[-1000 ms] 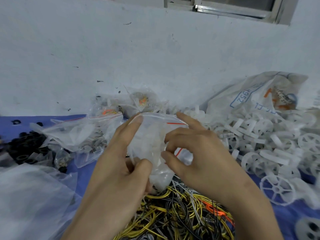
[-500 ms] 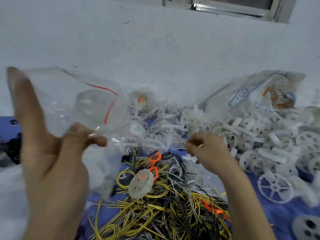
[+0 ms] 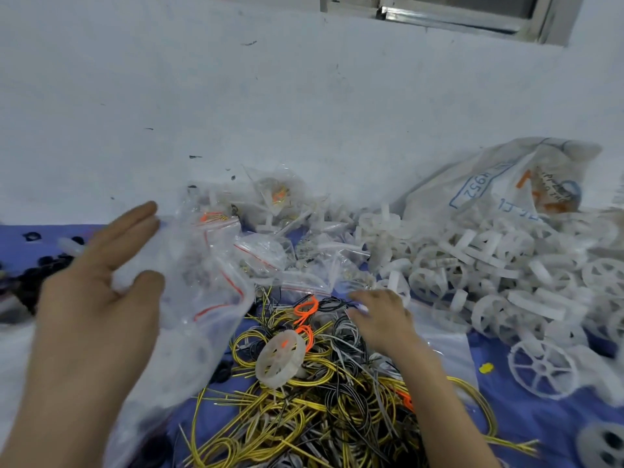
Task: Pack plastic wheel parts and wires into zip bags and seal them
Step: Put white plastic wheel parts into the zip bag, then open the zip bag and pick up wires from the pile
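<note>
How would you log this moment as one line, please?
left hand: fingers straight, against zip bag | right hand: over wire pile, grip unclear | loose wheel: lying on pile

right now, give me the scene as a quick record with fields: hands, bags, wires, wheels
left hand: fingers straight, against a clear zip bag with a red strip
right hand: low over the wire pile, grip unclear
wire pile: yellow, black, grey and orange, on the blue cloth
loose wheel: lies on the wire pile
wheel pile: white, at right, before a large sack
filled bags: heaped by the wall
</note>
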Tool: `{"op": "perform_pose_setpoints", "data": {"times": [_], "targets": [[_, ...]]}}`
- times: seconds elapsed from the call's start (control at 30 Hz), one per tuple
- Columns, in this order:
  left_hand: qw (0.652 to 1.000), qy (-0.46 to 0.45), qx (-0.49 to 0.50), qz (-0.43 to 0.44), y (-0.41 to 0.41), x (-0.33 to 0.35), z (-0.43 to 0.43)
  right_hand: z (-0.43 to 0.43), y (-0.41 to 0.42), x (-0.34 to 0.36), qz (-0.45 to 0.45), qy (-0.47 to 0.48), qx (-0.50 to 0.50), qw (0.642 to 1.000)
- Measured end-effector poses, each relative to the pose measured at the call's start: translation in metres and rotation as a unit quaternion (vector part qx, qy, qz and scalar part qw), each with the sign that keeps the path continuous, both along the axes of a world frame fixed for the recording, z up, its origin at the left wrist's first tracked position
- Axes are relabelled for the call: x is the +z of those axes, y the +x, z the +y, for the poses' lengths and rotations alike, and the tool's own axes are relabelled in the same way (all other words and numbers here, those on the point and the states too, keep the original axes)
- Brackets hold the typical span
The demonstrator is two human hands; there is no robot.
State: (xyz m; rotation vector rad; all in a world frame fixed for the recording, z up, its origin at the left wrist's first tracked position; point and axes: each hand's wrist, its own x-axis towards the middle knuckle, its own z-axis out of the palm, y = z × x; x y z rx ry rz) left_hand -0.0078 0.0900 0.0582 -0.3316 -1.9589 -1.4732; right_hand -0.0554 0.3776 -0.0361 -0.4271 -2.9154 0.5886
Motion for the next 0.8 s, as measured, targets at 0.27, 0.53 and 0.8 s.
{"op": "perform_pose_setpoints", "data": {"times": [0.27, 0.53, 0.8], "targets": [[0.985, -0.066, -0.132, -0.091, 0.009, -0.014, 0.045, -0.015, -0.005, -0.022, -0.016, 0.102, 0.005, 0.995], [0.982, -0.059, -0.133, -0.124, 0.012, -0.015, 0.043, -0.021, -0.004, -0.020, 0.003, 0.112, 0.004, 0.994], [0.979, -0.060, -0.136, -0.138, 0.013, -0.014, 0.044, -0.012, -0.008, -0.015, -0.013, 0.051, -0.018, 0.998]]}}
